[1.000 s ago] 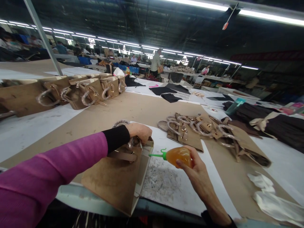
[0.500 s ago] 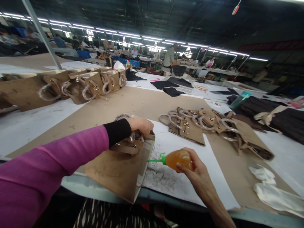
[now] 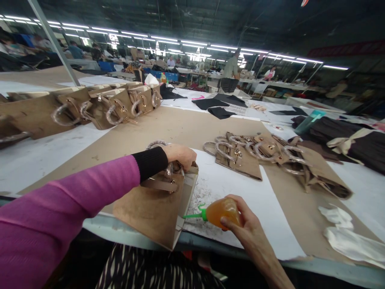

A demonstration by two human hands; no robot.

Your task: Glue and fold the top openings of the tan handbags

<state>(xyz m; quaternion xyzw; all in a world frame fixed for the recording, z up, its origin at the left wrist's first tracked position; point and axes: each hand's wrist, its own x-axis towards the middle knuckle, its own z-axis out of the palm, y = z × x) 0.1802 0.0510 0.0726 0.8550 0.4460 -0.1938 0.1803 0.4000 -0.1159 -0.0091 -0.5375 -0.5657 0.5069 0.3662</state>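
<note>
A brown handbag (image 3: 150, 212) lies at the table's front edge, its pale open side facing right. My left hand (image 3: 182, 155) grips its upper part near the plastic-wrapped handles, fingers curled over the rim. In my right hand (image 3: 245, 222) is a squeeze bottle (image 3: 223, 212) of amber liquid, held on its side. Its green nozzle points left, with the tip at the lower part of the bag's pale side. Whether the tip touches the bag is too small to tell.
Several brown bags (image 3: 120, 104) stand in a row at the left. More bags (image 3: 240, 160) lie flat at the right. White scraps (image 3: 345, 241) are at the front right, dark cloth (image 3: 355, 140) behind them. A person (image 3: 231, 66) stands far back.
The bottle in my right hand has moved down along the bag's pale side, toward the table's front edge. My left hand keeps its hold. The view has shifted slightly.
</note>
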